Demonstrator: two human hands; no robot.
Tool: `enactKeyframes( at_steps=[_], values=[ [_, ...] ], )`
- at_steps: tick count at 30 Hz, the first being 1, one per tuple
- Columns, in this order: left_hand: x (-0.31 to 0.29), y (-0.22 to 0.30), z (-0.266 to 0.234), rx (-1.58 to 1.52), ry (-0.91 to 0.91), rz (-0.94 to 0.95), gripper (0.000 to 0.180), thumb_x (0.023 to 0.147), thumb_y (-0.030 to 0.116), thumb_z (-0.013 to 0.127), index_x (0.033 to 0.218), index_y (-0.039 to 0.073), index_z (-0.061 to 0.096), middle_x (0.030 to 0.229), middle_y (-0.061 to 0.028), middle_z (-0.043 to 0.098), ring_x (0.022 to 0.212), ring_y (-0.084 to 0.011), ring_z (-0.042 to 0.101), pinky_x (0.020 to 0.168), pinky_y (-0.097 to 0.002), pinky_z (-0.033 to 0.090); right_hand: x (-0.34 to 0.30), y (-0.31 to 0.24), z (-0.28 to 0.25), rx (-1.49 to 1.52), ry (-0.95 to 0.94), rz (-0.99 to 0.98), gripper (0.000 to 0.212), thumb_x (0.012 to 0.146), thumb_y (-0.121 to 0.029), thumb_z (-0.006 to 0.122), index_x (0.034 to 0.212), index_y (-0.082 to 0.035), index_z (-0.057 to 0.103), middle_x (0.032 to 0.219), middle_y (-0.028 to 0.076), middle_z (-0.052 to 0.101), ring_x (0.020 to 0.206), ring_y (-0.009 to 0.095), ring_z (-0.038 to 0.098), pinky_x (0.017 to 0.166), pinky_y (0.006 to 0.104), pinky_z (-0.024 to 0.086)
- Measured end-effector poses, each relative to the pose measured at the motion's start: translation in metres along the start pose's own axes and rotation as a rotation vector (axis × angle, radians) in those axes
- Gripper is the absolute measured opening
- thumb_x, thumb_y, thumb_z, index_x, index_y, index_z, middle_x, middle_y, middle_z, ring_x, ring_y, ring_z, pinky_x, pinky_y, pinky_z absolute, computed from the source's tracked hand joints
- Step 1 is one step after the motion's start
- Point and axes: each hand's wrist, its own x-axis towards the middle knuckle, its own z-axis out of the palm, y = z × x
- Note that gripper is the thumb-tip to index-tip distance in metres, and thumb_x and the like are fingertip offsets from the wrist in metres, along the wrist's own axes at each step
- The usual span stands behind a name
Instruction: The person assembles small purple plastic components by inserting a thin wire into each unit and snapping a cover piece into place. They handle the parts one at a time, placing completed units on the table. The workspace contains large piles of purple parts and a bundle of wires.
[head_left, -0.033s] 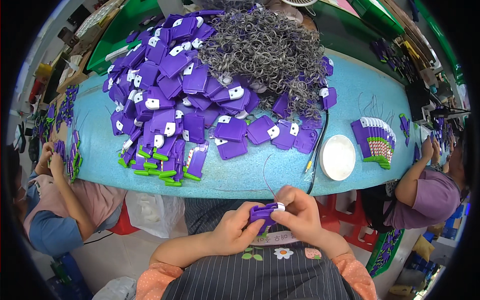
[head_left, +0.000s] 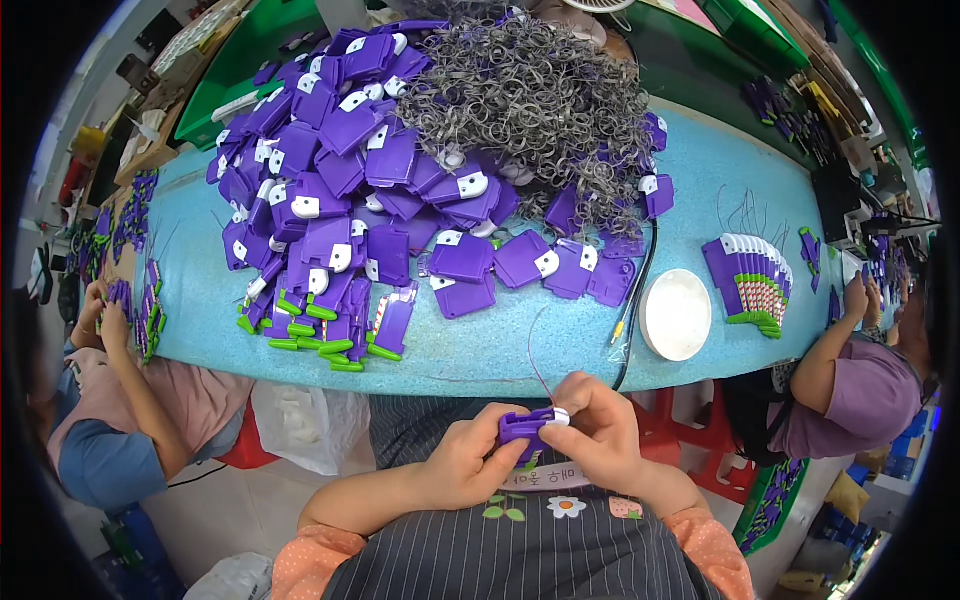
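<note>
A pale-blue speckled worktable with a curved front edge crosses the middle of the frame, and just below that edge, at lower centre, the left hand grips a small purple plastic casing while the right hand pinches its white rounded end. The casing sits between both hands' fingertips, its hollow upper side showing, with a thin reddish wire rising near the white end. Beyond, a strip of blue surface separates the table edge from heaped purple-and-white plastic casings, upper left, with a round white bowl at right.
</note>
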Motion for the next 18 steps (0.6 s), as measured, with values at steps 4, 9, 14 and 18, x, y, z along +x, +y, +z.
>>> enactKeyframes(
  at_steps=[4,9,14,18],
  values=[
    [0.008,0.011,-0.011,-0.001,-0.121,-0.039,0.026,0.089,0.010,0.056,0.112,-0.001,0.050,0.085,-0.0110,0.064,0.075,-0.0188,0.064,0.066,-0.0290,0.049,0.006,-0.009,-0.011,-0.237,-0.091,-0.054,0.018,0.077,-0.008,0.071,0.078,-0.002,0.054,0.076,0.005,0.051,0.069,0.012,0.048,0.060,0.0254,0.038],
    [0.017,0.015,-0.010,0.079,0.014,0.073,0.022,0.087,0.010,0.059,0.105,-0.002,0.056,0.088,-0.0131,0.063,0.079,-0.0210,0.063,0.070,-0.0300,0.048,0.008,-0.006,-0.010,-0.305,0.005,-0.143,0.021,0.072,-0.011,0.076,0.080,-0.001,0.059,0.074,0.005,0.054,0.061,0.011,0.046,0.055,0.0247,0.037],
    [0.014,0.014,-0.015,-0.321,0.337,0.107,0.022,0.090,0.007,0.055,0.108,-0.004,0.051,0.092,-0.0079,0.063,0.082,-0.0101,0.059,0.071,-0.0253,0.048,0.003,-0.022,-0.007,-0.439,-0.067,0.144,0.023,0.075,-0.014,0.075,0.087,0.001,0.062,0.069,0.003,0.054,0.054,0.006,0.044,0.048,0.0224,0.035],
    [0.017,-0.002,-0.015,-0.436,0.394,0.140,0.018,0.093,0.009,0.053,0.104,-0.004,0.049,0.091,-0.0055,0.060,0.080,-0.0072,0.056,0.072,-0.0232,0.047,-0.003,-0.009,-0.003,-0.450,-0.067,0.145,0.018,0.084,-0.015,0.067,0.087,0.002,0.062,0.059,0.001,0.053,0.050,0.004,0.044,0.045,0.0230,0.034]
  ],
)
